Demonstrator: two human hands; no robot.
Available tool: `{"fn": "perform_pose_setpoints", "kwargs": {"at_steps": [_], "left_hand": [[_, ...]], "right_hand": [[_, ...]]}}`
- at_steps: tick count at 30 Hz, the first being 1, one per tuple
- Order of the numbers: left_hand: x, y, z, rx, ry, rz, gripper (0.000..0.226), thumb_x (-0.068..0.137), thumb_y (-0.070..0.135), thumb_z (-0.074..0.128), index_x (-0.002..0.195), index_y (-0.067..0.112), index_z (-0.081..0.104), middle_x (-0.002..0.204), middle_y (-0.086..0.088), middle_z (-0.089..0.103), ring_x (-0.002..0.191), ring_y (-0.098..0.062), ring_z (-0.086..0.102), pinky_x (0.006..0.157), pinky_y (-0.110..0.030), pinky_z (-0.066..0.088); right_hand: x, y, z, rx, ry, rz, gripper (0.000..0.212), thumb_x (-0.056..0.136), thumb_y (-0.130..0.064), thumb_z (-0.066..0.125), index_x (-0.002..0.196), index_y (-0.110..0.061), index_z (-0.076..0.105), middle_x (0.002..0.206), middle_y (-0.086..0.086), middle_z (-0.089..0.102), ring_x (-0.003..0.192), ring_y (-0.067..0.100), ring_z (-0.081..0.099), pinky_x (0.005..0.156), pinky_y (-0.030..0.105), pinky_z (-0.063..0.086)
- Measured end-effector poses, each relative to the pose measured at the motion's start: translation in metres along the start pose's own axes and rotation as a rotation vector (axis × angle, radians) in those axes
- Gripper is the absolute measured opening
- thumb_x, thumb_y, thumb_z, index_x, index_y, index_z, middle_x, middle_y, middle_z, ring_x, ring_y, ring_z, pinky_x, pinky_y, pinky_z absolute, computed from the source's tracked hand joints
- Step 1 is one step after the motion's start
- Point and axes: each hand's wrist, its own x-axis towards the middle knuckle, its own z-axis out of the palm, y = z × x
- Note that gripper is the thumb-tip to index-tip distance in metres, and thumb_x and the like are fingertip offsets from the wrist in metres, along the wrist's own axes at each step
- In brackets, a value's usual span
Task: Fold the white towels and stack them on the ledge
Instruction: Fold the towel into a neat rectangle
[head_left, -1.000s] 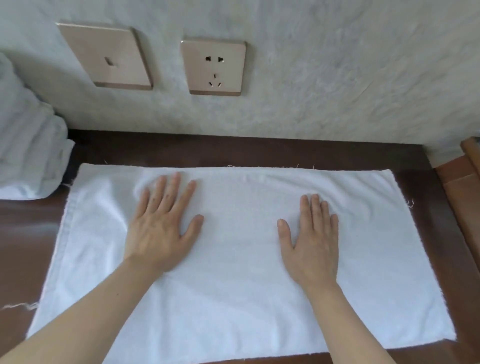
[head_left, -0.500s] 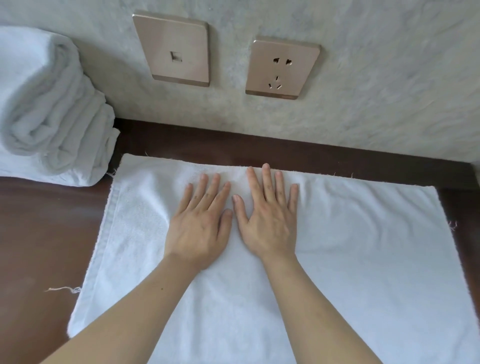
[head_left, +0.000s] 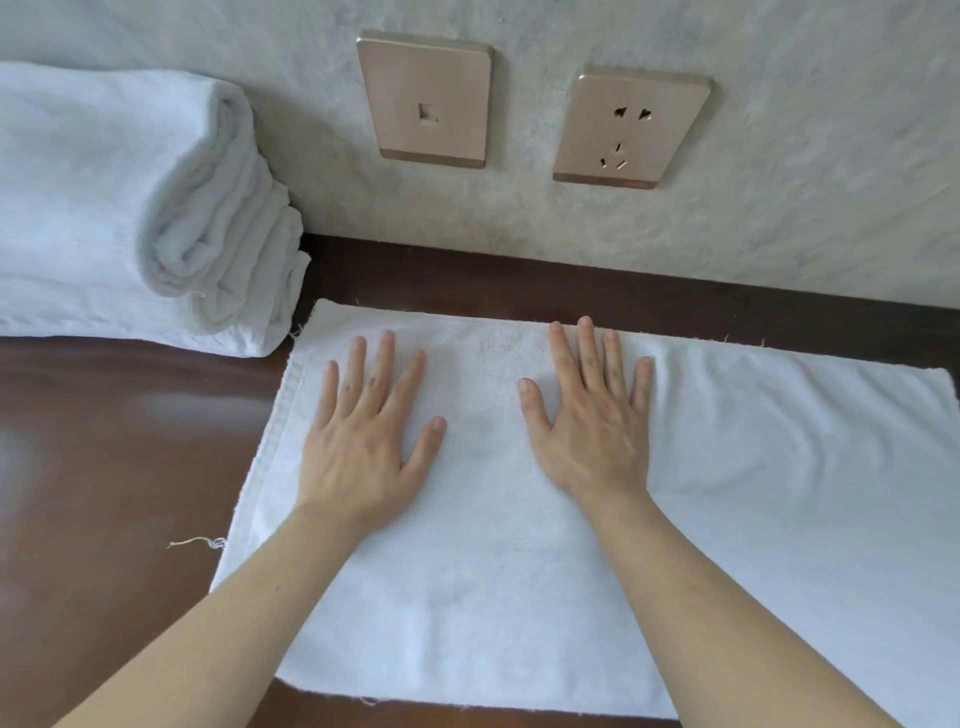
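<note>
A white towel (head_left: 519, 597) lies spread flat on the dark brown wooden ledge (head_left: 104, 467), its far edge close to the wall. My left hand (head_left: 363, 441) presses flat on the towel's left part, fingers straight and spread. My right hand (head_left: 592, 426) presses flat on the towel a hand's width to the right, fingertips near the far edge. A stack of folded white towels (head_left: 130, 208) sits on the ledge at the far left, against the wall, just touching the spread towel's far left corner.
Two bronze wall plates hang above the ledge: a data socket (head_left: 426, 98) and a power socket (head_left: 631, 127). A loose thread (head_left: 192, 543) trails from the towel's left edge. Bare wood shows to the left of the towel.
My hands were side by side half a second ago and have slid apart across the towel. The view has shifted left, so more of the folded stack shows.
</note>
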Motion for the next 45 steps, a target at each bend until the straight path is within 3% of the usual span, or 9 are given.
{"fn": "perform_pose_setpoints", "kwargs": {"at_steps": [4,13,19,24,29,32,35,41,45], "left_hand": [[0.023,0.041,0.021,0.04,-0.053,0.102,0.069,0.097,0.066,0.01,0.158,0.037,-0.005,0.167,0.003,-0.013,0.151,-0.017,-0.022,0.124,-0.041,-0.011],[0.022,-0.036,-0.003,0.014,-0.019,-0.176,0.07,0.1,0.061,0.017,0.16,0.029,0.004,0.168,0.0,-0.002,0.154,-0.023,-0.01,0.124,-0.042,-0.006],[-0.08,-0.011,0.009,-0.016,-0.076,0.143,0.065,0.102,0.059,0.022,0.16,0.031,0.01,0.168,0.002,0.0,0.155,-0.021,-0.004,0.124,-0.045,0.004],[-0.13,-0.065,0.004,0.086,-0.075,0.004,0.066,0.101,0.059,0.022,0.16,0.032,0.009,0.168,0.003,0.004,0.155,-0.02,-0.001,0.123,-0.046,0.009],[-0.15,-0.087,-0.007,-0.146,0.045,-0.22,0.067,0.099,0.053,0.029,0.159,0.025,0.02,0.166,0.005,0.015,0.154,-0.011,0.006,0.124,-0.035,0.009],[-0.166,-0.081,-0.009,-0.294,0.189,-0.366,0.064,0.092,0.049,0.05,0.149,0.022,0.04,0.137,0.014,0.055,0.128,-0.012,0.045,0.106,-0.031,0.031],[-0.175,-0.074,-0.008,-0.464,0.205,-0.452,0.063,0.087,0.04,0.068,0.144,0.033,0.04,0.096,0.026,0.058,0.097,-0.001,0.051,0.081,-0.02,0.039],[-0.174,-0.077,-0.017,-0.716,0.285,-0.472,0.044,0.084,0.032,0.074,0.119,0.044,0.05,0.083,0.014,0.061,0.079,-0.003,0.061,0.069,-0.008,0.042],[-0.18,-0.084,-0.017,-0.718,0.234,-0.547,0.044,0.08,0.039,0.077,0.113,0.049,0.049,0.085,0.014,0.057,0.076,-0.004,0.06,0.064,-0.018,0.045]], "right_hand": [[0.0,0.001,0.0,0.005,0.009,0.004,0.071,0.095,-0.068,0.007,0.159,-0.037,-0.001,0.168,-0.007,-0.005,0.154,0.016,-0.009,0.122,0.054,-0.004],[-0.001,0.001,0.001,-0.031,0.017,-0.009,0.072,0.096,-0.068,0.003,0.159,-0.034,-0.002,0.168,-0.004,-0.005,0.154,0.019,-0.007,0.122,0.055,-0.002],[0.0,0.001,0.002,-0.038,0.017,-0.002,0.073,0.095,-0.069,0.003,0.159,-0.035,-0.001,0.168,-0.005,-0.004,0.154,0.018,-0.006,0.123,0.055,-0.003],[-0.002,0.001,0.003,-0.049,0.026,-0.003,0.072,0.095,-0.069,0.002,0.159,-0.035,-0.001,0.168,-0.004,-0.003,0.154,0.018,-0.006,0.123,0.054,-0.002],[-0.002,0.001,0.002,-0.049,0.031,-0.002,0.071,0.097,-0.067,0.005,0.159,-0.034,0.002,0.168,-0.004,0.0,0.155,0.018,-0.004,0.123,0.055,0.0],[-0.002,0.001,0.002,-0.046,0.031,-0.001,0.071,0.097,-0.067,0.005,0.159,-0.035,0.003,0.168,-0.004,0.0,0.154,0.018,-0.004,0.123,0.054,-0.001],[-0.002,0.0,0.001,-0.049,0.028,-0.005,0.07,0.097,-0.066,0.005,0.159,-0.034,0.003,0.168,-0.003,0.001,0.154,0.018,-0.003,0.123,0.053,-0.001],[-0.003,0.0,0.001,-0.05,0.031,-0.007,0.069,0.097,-0.064,0.006,0.159,-0.034,0.005,0.168,-0.002,0.002,0.154,0.019,-0.001,0.123,0.053,0.0],[-0.003,-0.001,-0.001,-0.045,0.029,-0.003,0.069,0.097,-0.064,0.006,0.159,-0.033,0.005,0.168,-0.002,0.002,0.154,0.019,-0.001,0.123,0.053,0.0]]}}
